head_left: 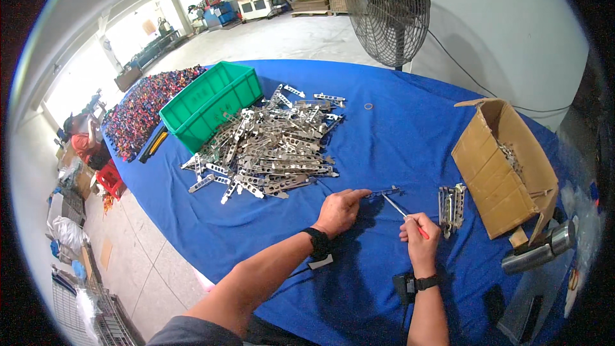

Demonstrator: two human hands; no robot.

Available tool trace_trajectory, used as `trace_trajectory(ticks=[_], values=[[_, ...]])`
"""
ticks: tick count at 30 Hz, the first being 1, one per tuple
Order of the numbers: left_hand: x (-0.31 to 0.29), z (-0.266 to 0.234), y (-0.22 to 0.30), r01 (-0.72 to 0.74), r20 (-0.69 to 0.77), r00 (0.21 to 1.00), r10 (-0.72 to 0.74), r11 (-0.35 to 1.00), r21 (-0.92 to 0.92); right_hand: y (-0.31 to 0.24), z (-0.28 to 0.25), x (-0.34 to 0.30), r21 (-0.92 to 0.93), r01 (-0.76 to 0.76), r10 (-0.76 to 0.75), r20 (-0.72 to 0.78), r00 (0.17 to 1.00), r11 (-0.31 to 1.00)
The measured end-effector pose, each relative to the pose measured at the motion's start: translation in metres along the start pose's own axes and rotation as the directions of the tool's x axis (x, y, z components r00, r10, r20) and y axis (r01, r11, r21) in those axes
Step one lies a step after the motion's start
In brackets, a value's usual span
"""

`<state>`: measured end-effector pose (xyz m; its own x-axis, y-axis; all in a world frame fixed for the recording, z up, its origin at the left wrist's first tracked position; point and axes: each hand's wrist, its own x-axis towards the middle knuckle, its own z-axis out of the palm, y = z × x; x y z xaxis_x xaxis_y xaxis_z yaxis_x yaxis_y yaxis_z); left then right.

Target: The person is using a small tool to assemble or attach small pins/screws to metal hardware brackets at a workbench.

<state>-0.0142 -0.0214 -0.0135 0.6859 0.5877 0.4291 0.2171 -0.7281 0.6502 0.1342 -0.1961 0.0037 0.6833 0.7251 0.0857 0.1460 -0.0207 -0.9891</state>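
Note:
My left hand [341,210] is closed on one end of a thin perforated metal bracket [382,191], holding it just above the blue cloth. My right hand [421,236] grips a screwdriver [394,206] with a red handle and a slim metal shaft. Its tip meets the bracket or lies very close to it. Left of my hands spreads a large heap of similar loose metal brackets [275,147]. To the right of my right hand, a small group of brackets [451,208] lies side by side.
A green plastic crate [211,104] stands behind the heap, beside a pile of small multicoloured parts [144,109]. At the right are an open cardboard box [496,173] and a steel flask [539,248]. A large fan [387,9] rises beyond the table; a person [86,143] is far left.

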Motion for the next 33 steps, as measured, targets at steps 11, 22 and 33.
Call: trace_trajectory(ticks=[11,22,33], values=[[0.0000,0.0014,-0.0020,-0.007,0.001,1.000,0.007,1.000,0.000,-0.0018,0.0018,-0.0003,0.043,0.023,-0.022,-0.031,0.999,0.999],[0.0016,-0.0027,0.0029,0.001,0.040,0.999,-0.003,0.999,0.054,0.0001,-0.0008,0.0004,0.056,-0.010,0.013,-0.039,0.999,0.998],[0.0008,-0.0018,0.0018,0.011,0.035,0.999,-0.012,0.999,0.031,0.0020,-0.0003,0.0008,0.070,0.032,-0.029,-0.038,0.999,0.997]])
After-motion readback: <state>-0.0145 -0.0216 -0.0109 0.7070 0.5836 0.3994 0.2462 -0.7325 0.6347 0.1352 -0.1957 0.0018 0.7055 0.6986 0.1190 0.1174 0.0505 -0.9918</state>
